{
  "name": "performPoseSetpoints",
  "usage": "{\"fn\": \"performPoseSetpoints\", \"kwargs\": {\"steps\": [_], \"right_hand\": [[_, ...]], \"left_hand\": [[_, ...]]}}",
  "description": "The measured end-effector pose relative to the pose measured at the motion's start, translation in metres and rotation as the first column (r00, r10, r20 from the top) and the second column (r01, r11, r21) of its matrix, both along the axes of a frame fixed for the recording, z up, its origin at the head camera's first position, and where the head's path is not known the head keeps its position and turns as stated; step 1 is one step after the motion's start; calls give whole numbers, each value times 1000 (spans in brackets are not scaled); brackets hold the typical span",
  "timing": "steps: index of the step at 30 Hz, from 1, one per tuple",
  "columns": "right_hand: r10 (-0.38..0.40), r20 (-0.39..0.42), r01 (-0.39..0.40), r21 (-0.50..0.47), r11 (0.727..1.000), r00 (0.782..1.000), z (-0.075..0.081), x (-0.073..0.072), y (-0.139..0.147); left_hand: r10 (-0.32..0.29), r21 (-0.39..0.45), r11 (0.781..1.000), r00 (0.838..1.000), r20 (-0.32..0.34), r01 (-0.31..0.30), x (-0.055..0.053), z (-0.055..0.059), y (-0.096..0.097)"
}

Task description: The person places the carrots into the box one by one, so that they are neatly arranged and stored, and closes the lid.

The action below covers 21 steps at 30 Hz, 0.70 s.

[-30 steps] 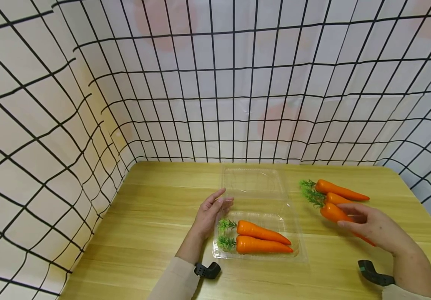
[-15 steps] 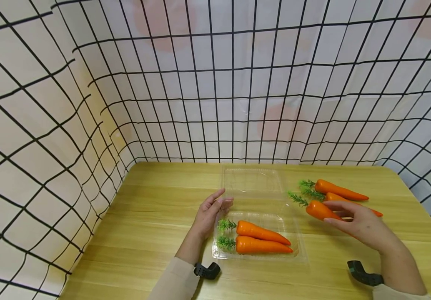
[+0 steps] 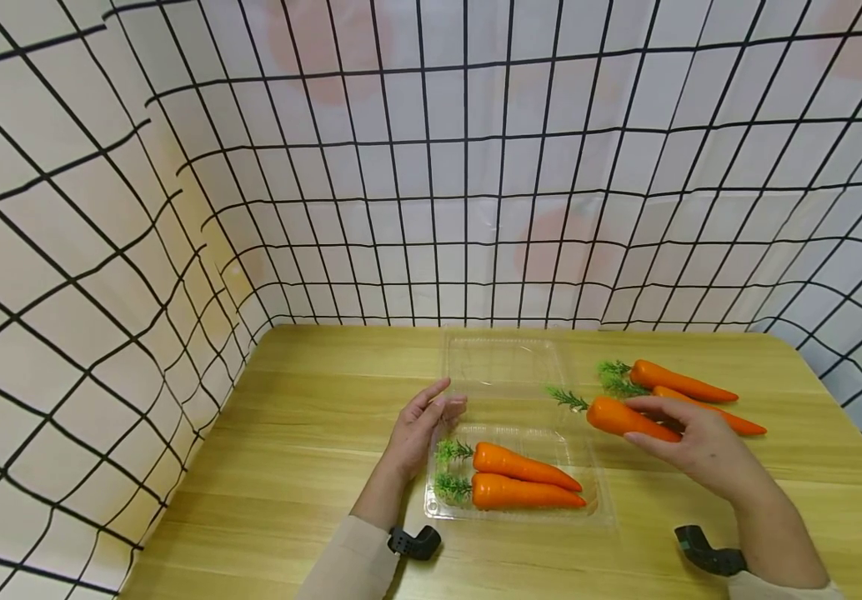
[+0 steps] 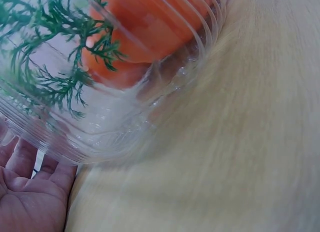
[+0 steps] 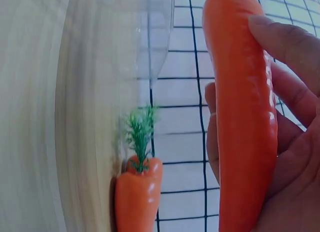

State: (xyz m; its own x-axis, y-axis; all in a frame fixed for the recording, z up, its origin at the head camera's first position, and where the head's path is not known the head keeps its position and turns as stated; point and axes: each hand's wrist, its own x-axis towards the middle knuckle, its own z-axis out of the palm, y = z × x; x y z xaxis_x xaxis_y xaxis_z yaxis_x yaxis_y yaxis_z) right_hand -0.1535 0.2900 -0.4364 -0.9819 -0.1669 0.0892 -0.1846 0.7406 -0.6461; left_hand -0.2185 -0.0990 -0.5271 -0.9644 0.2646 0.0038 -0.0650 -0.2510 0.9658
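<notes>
A clear plastic clamshell container [image 3: 596,500] lies with its lid [image 3: 506,367] folded back. Two orange carrots [image 3: 524,492] with green tops lie side by side in its base. My left hand [image 3: 412,429] rests along the container's left side, fingers extended; in the left wrist view its palm [image 4: 32,202] is up against the ribbed plastic wall. Right of the container, my right hand [image 3: 701,446] pinches a carrot [image 3: 614,417] above the table, leafy end pointing left. The right wrist view shows the thumb [image 5: 285,39] on one side of this carrot and fingers behind it.
Two more carrots [image 3: 689,383] lie on the wooden table [image 3: 311,433] at the right, beyond my right hand. A black wire grid [image 3: 468,200] backed by pale cloth encloses the back and sides.
My right hand has lifted a carrot off the group at the right and carried it left, towards the container. The left hand and container have stayed put.
</notes>
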Motion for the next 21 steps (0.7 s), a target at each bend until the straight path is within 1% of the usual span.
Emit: {"fn": "performPoseSetpoints", "kwargs": {"steps": [8, 15, 21], "right_hand": [[40, -58, -39, 6, 999, 998, 3, 3, -15], [70, -60, -72, -34, 997, 996, 3, 5, -26], [87, -84, -89, -24, 996, 993, 0, 5, -33]], "left_hand": [[-3, 0, 1000, 1000, 0, 3, 1, 1, 0], [-1, -1, 1000, 1000, -2, 1, 0, 0, 0], [3, 3, 1000, 1000, 1, -3, 1, 0, 0]]}}
